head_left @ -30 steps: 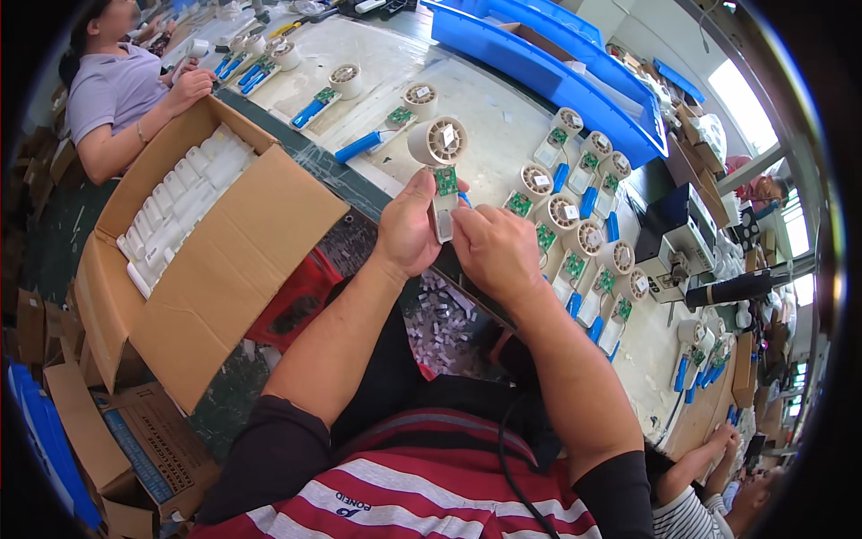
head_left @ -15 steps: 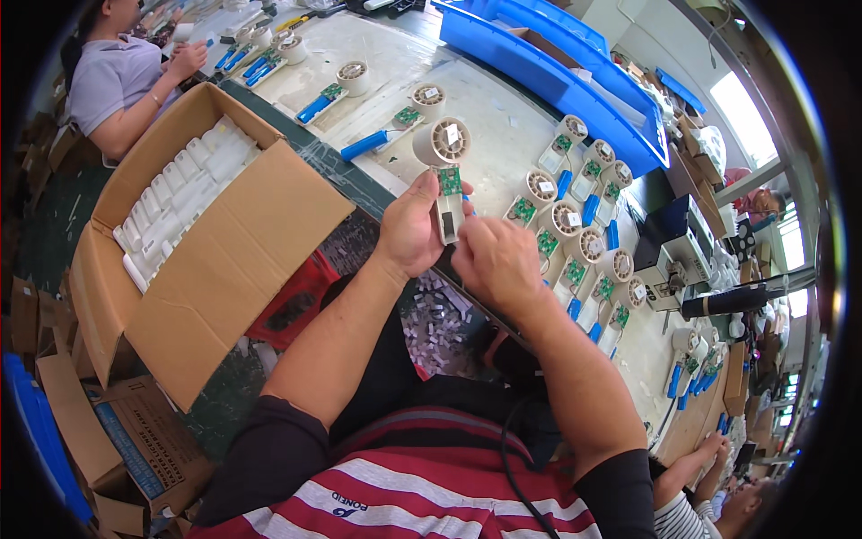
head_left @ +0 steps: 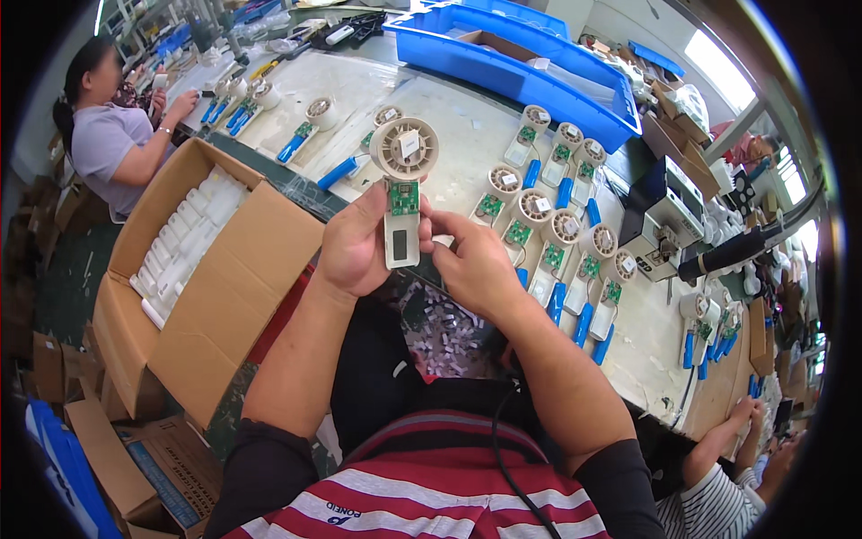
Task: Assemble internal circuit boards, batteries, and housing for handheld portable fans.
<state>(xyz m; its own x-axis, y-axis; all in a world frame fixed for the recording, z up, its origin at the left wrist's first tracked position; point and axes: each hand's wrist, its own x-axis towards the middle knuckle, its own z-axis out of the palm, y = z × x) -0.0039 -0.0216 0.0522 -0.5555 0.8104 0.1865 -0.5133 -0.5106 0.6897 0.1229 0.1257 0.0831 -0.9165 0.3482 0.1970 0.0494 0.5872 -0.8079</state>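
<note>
My left hand [head_left: 353,244] is closed around the handle of a half-built handheld fan [head_left: 401,244]. Its round cream head [head_left: 388,154] points away from me. A green circuit board [head_left: 404,198] and a dark rectangular pad [head_left: 400,245] show in the open handle. My right hand [head_left: 476,269] is beside the handle's right edge, fingers curled and index finger and thumb close to my left fingertips. Whatever it pinches, if anything, is hidden. Beyond the fan, a blue cylindrical battery [head_left: 338,173] lies on the table next to another fan [head_left: 388,115].
Several similar fans with boards and blue batteries [head_left: 557,304] cover the table to the right. A cardboard box [head_left: 238,287] of white parts stands at left. Behind are a blue bin [head_left: 512,76] and a black device [head_left: 669,202]. A person [head_left: 117,144] sits far left.
The view has shifted, and the fan now sits further left in it, its open handle facing me more squarely. My right fingers have moved from the handle's lower end up along its right edge.
</note>
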